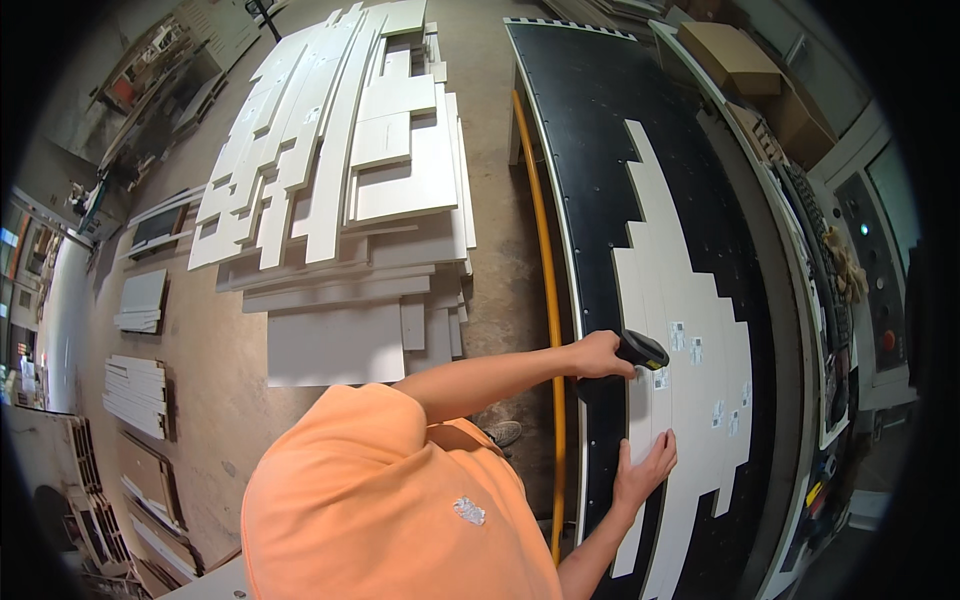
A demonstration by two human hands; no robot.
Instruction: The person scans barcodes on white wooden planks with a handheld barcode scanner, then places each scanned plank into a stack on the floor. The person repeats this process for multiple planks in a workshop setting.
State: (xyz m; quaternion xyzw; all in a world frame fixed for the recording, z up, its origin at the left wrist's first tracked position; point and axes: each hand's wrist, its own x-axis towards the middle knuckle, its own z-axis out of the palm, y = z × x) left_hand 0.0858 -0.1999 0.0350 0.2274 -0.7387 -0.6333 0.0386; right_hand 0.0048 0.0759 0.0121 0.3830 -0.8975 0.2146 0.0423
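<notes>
My left hand (597, 355) is closed around a black handheld barcode scanner (644, 349), held over white panels on a long black table (590, 180). Just below the scanner's head, a small printed label (660, 379) sits on one of the panels. My right hand (645, 472) lies nearer the lower edge, its fingers stretched out on a narrow white panel (643, 412). The other white panels (690, 390) lie side by side on the table, their ends forming a stepped outline. Several more of them carry small labels.
A tall stack of white boards (375, 190) stands left of the table. An orange-yellow rail (548, 270) runs along the table's near side. Cardboard boxes (732, 58) and a control panel with a red button (875, 290) are at the right. Smaller board piles (136, 392) rest on the floor.
</notes>
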